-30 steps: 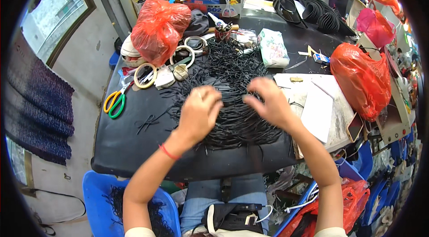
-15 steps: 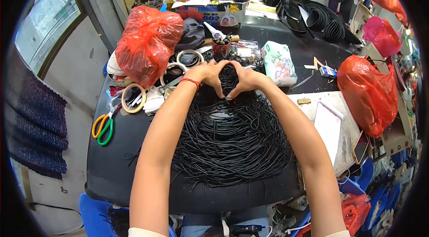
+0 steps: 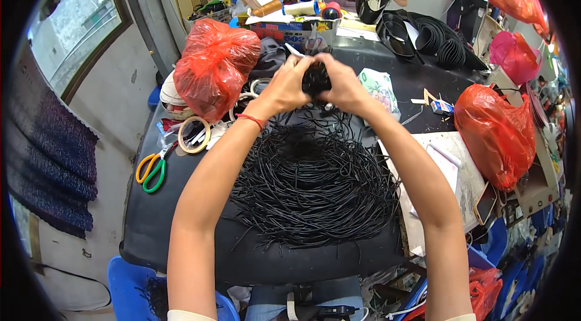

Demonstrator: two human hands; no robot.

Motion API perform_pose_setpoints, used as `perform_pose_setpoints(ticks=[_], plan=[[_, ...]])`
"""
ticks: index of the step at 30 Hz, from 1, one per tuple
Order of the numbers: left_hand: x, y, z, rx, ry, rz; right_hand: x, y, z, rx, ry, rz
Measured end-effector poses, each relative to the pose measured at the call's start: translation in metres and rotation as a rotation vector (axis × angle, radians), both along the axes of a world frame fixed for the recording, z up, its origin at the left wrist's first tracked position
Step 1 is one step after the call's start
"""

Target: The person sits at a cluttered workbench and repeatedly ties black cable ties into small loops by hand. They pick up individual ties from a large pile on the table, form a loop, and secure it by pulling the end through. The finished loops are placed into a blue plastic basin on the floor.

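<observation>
Between both my hands a bunched clump of thin black cords [image 3: 315,81] is held above the far side of the pile. My left hand [image 3: 287,87], with a red string on its wrist, curls round the clump's left side. From the right, my right hand [image 3: 345,86] wraps it too, fingertips meeting near the top. Below them a wide heap of loose black cords [image 3: 315,200] spreads over the black tabletop, many strands lying in curved rows. Part of the clump is hidden by my fingers.
Left of the heap lie scissors with orange and green handles [image 3: 151,172], a tape roll [image 3: 194,135] and a full red plastic bag [image 3: 212,72]. A tissue pack [image 3: 377,91], a board with paper [image 3: 417,200] and another red bag [image 3: 497,136] are at right. Black strap coils [image 3: 451,42] lie behind.
Both hands have lifted the clump of cords up and away from me, off the heap. They have closed in round it. The view has shifted slightly.
</observation>
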State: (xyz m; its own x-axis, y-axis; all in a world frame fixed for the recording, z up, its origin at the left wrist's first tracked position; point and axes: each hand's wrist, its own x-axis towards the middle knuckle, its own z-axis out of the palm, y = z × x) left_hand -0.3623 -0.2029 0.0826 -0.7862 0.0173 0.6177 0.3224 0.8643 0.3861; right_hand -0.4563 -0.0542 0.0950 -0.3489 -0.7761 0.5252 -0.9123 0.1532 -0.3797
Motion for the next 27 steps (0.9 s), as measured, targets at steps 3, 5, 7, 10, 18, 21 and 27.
perform_pose_setpoints(ticks=[3, 5, 7, 10, 18, 21, 27], plan=[[0.007, 0.007, 0.046, -0.081, 0.172, 0.083, 0.005, 0.002, 0.045, -0.138, 0.231, -0.031], [0.013, 0.009, 0.071, -0.099, 0.248, 0.105, 0.014, 0.003, 0.072, -0.204, 0.291, 0.012], [0.019, 0.01, 0.088, -0.113, 0.29, 0.138, 0.025, 0.007, 0.095, -0.23, 0.336, 0.054], [0.036, 0.016, 0.105, -0.088, 0.313, 0.128, 0.041, 0.008, 0.112, -0.249, 0.334, 0.034], [0.073, 0.021, 0.119, -0.002, 0.295, 0.146, 0.072, 0.011, 0.135, -0.215, 0.383, 0.101], [0.098, 0.024, 0.12, -0.028, 0.321, 0.132, 0.096, 0.015, 0.139, -0.209, 0.394, 0.122], [0.192, 0.038, 0.129, -0.047, 0.4, 0.277, 0.173, 0.014, 0.145, -0.319, 0.424, 0.29]])
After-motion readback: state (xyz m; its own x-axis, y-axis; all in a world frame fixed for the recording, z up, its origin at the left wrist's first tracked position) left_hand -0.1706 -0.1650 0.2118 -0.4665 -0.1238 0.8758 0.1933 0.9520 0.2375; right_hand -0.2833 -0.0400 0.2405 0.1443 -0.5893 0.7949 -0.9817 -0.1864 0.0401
